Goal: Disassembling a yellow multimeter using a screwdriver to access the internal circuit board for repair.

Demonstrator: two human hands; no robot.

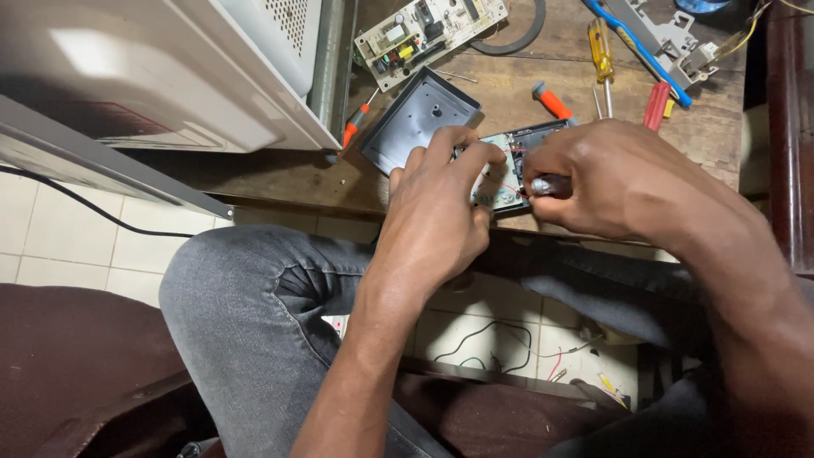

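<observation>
My left hand (437, 208) rests on a small open black case (519, 144) with a pale circuit board and thin red wires inside, fingers pressing its left side at the wooden bench's front edge. In my right hand (615, 178) I grip the dark handle of a tool (547, 184), its tip pointing left into the board. The tool's tip is hidden between my hands. The case's black lid (420, 114) lies open-side up just behind my left hand.
A white appliance housing (170, 68) fills the left of the bench (280, 182). Behind lie a loose circuit board (428, 34), several screwdrivers with orange (553, 103), yellow (600, 49) and red (656, 105) handles, and a blue-handled tool (644, 59). Wires lie on the tiled floor (492, 335) below.
</observation>
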